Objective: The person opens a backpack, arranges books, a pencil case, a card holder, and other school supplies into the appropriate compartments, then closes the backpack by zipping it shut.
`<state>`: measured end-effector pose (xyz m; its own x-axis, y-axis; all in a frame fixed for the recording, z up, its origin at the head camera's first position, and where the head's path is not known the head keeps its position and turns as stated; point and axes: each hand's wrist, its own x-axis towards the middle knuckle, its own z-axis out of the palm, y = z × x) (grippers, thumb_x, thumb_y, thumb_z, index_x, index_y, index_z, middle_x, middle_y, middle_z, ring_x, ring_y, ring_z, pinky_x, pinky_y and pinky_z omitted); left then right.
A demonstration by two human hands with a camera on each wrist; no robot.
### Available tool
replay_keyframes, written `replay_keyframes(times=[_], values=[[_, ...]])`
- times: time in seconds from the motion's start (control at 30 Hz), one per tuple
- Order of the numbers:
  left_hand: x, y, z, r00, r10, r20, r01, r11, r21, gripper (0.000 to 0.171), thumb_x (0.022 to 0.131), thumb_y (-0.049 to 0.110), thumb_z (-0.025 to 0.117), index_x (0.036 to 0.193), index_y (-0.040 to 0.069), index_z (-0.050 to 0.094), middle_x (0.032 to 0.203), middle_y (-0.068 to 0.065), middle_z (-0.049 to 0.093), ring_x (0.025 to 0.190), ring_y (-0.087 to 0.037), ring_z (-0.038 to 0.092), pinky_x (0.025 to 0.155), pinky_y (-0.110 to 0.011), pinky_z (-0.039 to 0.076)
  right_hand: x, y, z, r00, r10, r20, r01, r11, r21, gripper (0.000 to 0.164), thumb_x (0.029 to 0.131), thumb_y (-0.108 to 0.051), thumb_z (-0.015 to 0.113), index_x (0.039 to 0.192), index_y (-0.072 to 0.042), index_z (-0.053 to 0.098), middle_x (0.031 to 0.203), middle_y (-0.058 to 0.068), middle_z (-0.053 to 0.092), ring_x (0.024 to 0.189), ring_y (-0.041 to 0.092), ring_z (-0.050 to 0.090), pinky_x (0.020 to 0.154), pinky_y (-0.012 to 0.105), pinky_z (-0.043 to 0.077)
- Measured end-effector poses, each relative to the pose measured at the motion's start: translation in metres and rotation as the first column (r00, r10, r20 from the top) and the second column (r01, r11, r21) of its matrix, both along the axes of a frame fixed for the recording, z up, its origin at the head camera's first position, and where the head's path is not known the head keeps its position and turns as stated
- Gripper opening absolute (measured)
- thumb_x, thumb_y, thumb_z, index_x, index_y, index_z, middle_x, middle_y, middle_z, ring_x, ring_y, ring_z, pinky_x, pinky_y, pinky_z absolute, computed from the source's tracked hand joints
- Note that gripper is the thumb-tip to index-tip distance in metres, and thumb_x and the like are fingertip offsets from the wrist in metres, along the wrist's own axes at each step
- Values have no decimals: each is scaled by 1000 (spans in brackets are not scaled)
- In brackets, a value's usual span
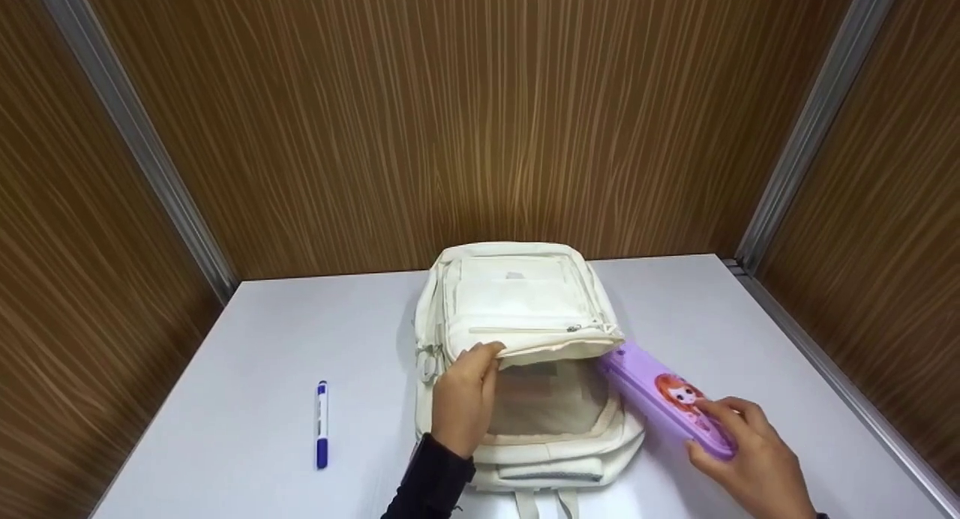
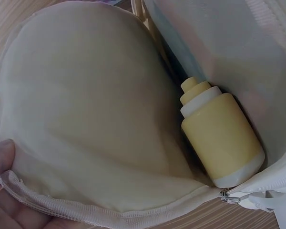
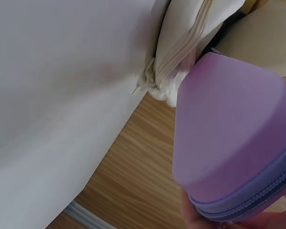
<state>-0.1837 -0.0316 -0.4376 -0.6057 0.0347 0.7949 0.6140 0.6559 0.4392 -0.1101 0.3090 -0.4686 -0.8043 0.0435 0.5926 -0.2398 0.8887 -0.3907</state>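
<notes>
A cream backpack lies on the white table with its main compartment unzipped. My left hand pinches the edge of its front flap and holds it raised. Inside the bag, the left wrist view shows a yellow bottle with a stepped top and a pale base. My right hand grips the near end of a purple zippered pencil case printed with a red-haired cartoon girl. The case slants toward the bag, its far end right at the opening's right side. In the right wrist view the purple case fills much of the picture.
A blue-and-white marker lies on the table left of the bag. Wood-grain panels enclose the table at the back and both sides, with metal strips at the corners. Bag straps hang toward the near edge.
</notes>
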Motion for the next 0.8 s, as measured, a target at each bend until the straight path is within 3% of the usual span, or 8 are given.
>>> replay_keyframes(times=[0.23,0.4,0.8], values=[[0,-1,-1,1000,3,-7,-3,1000,-9,10,88,7,69,97,10,71,94,-4,76,91,-18,73,87,-37,58,-9,-31,-2,992,100,-79,-95,993,63,59,55,-16,91,110,-12,72,107,11,63,87,25,64,67,44,55],[1,-2,-2,1000,7,-9,-7,1000,-21,11,88,8,69,98,10,71,96,-3,76,96,-19,73,87,-39,58,-22,-53,-4,985,138,-107,-129,988,83,57,57,-20,91,110,-12,72,108,13,64,89,24,64,66,43,53],[5,-3,-6,1000,16,-7,-17,1000,-11,12,88,8,69,99,11,72,99,-3,76,101,-24,72,89,-42,57,-52,-91,-1,982,186,-27,-183,979,90,53,67,-26,88,114,-8,72,120,20,66,100,38,67,81,52,56]])
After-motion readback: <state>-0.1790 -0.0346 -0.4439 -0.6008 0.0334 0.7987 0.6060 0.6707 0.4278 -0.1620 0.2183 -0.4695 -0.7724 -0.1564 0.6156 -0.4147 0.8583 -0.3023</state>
